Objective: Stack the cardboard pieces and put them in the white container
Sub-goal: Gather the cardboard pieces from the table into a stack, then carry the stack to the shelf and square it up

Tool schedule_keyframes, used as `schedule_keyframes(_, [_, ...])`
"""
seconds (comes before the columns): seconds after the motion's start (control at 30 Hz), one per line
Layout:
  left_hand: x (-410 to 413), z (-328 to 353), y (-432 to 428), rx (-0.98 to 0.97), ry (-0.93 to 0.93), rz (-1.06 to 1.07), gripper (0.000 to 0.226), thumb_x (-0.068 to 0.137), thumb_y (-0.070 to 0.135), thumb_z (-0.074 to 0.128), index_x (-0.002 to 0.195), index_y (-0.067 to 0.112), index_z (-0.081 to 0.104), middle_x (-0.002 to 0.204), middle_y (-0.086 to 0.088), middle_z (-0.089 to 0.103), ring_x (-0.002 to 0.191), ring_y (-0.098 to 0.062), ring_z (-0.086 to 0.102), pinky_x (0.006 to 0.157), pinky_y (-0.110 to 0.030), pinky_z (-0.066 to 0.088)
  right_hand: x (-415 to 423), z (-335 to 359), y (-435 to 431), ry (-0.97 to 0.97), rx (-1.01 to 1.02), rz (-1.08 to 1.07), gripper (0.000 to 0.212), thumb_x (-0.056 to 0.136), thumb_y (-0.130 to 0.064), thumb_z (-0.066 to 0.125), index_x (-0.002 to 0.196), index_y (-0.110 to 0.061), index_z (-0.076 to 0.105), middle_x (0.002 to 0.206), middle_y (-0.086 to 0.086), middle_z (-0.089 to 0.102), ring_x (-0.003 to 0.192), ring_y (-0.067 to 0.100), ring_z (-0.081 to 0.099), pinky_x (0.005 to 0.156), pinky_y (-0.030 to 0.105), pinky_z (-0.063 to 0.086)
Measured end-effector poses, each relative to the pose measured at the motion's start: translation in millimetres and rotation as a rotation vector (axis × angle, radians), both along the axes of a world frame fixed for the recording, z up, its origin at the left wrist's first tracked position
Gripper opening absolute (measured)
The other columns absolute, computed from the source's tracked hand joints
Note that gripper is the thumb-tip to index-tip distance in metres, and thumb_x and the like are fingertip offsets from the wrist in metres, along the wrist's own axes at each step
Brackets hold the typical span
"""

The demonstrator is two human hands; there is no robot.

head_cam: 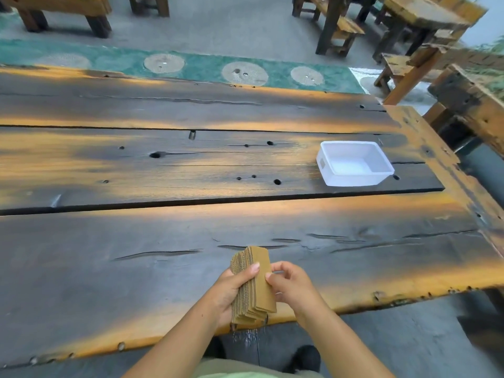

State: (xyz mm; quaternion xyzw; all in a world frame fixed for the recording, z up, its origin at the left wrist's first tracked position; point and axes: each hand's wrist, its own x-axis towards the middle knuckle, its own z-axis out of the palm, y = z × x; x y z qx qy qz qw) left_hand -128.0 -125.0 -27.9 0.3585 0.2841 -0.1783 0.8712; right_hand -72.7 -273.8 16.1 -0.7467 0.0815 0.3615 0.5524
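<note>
A stack of several brown corrugated cardboard pieces (257, 285) stands on edge above the table's near edge, held between both hands. My left hand (231, 290) wraps the stack from the left, thumb across its top face. My right hand (291, 285) pinches the stack's right side with its fingertips. The white container (324, 162), a rectangular plastic tub, sits empty on the table far to the right, well apart from the hands.
The dark, scorched wooden table (163, 241) has long gaps between its planks and several knot holes. Its right edge lies just beyond the container. Wooden benches and tables (425, 31) stand on the floor behind and to the right.
</note>
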Motion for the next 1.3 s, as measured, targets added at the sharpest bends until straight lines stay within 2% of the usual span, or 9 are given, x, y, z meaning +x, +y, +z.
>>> schedule_keyframes(0.1, [7.5,1.8,-19.0,0.025,0.01,-0.015,0.079,0.046,0.028,0.102,0.113,0.005,0.068,0.098,-0.029,0.076,0.08,-0.04,0.076,0.071,-0.052,0.064,3.8,2.6,-22.1,-0.015,-0.016,0.02,0.012,0.094,-0.011,0.061,0.104,-0.008,0.068,0.094,0.013,0.069,0.085,0.021,0.065,0.087,0.047,0.056])
schedule_keyframes(0.3, [36.2,10.7,-84.4,0.014,-0.014,-0.098,0.08,0.044,0.025,0.104,0.111,0.001,0.067,0.096,-0.03,0.077,0.076,-0.037,0.077,0.064,-0.047,0.064,24.1,11.8,-96.5,-0.015,-0.033,0.045,0.017,0.095,-0.019,0.061,0.11,-0.014,0.069,0.097,0.009,0.066,0.088,0.019,0.06,0.078,0.034,0.046])
schedule_keyframes(0.43, [62.2,19.5,-144.8,-0.023,-0.057,-0.152,0.055,0.049,0.023,0.102,0.096,0.005,0.081,0.103,-0.031,0.075,0.082,-0.039,0.077,0.066,-0.049,0.063,38.3,14.2,-160.5,0.067,0.045,-0.099,0.029,0.094,-0.026,0.065,0.12,-0.013,0.061,0.112,0.012,0.07,0.098,0.025,0.071,0.094,0.05,0.057])
schedule_keyframes(0.57, [93.5,29.5,-211.7,-0.001,-0.095,-0.178,0.056,0.049,0.021,0.102,0.097,0.003,0.079,0.1,-0.028,0.076,0.083,-0.039,0.076,0.07,-0.049,0.063,44.7,14.2,-223.3,0.223,0.208,-0.305,0.034,0.095,-0.034,0.063,0.12,-0.01,0.061,0.115,0.016,0.075,0.091,0.023,0.076,0.079,0.042,0.063])
schedule_keyframes(0.67, [113.8,37.8,-268.7,0.046,-0.135,-0.184,0.073,0.049,0.023,0.102,0.11,-0.001,0.07,0.098,-0.024,0.075,0.083,-0.035,0.074,0.076,-0.048,0.062,42.6,12.1,-273.5,0.376,0.402,-0.433,0.037,0.095,-0.04,0.062,0.123,-0.016,0.064,0.115,0.013,0.077,0.103,0.032,0.074,0.087,0.052,0.06])
schedule_keyframes(0.77, [126.4,44.7,-320.7,0.081,-0.188,-0.253,0.061,0.051,0.024,0.101,0.102,0.006,0.073,0.093,-0.021,0.072,0.08,-0.033,0.071,0.079,-0.046,0.061,38.9,11.9,-320.5,0.485,0.58,-0.499,0.044,0.093,-0.043,0.062,0.129,-0.017,0.063,0.12,0.021,0.073,0.106,0.041,0.072,0.086,0.052,0.06])
schedule_keyframes(0.87, [134.6,51.8,-365.9,0.184,-0.247,-0.335,0.072,0.059,0.024,0.095,0.117,-0.003,0.061,0.098,-0.024,0.066,0.083,-0.032,0.068,0.076,-0.043,0.058,29.8,14.6,-357.1,0.546,0.779,-0.607,0.053,0.09,-0.041,0.066,0.135,-0.013,0.059,0.114,0.026,0.071,0.092,0.04,0.072,0.073,0.043,0.059])
schedule_keyframes(1.07, [146.5,73.5,-449.2,0.352,-0.501,-0.539,0.079,0.057,0.032,0.089,0.126,0.013,0.057,0.1,-0.007,0.069,0.092,-0.019,0.066,0.085,-0.039,0.054,12.3,18.4,-410.3,0.415,0.988,-0.895,0.049,0.079,-0.042,0.07,0.122,-0.02,0.064,0.094,0.013,0.073,0.076,0.025,0.063,0.054,0.029,0.047])
schedule_keyframes(1.3, [174.1,97.0,-540.1,0.312,-0.745,-0.908,0.06,0.068,0.035,0.087,0.123,0.031,0.064,0.106,0.001,0.075,0.102,-0.019,0.07,0.091,-0.038,0.058,7.0,18.8,-482.6,0.107,1.119,-1.235,0.044,0.081,-0.029,0.067,0.121,-0.012,0.066,0.11,0.022,0.073,0.097,0.038,0.069,0.082,0.049,0.058])
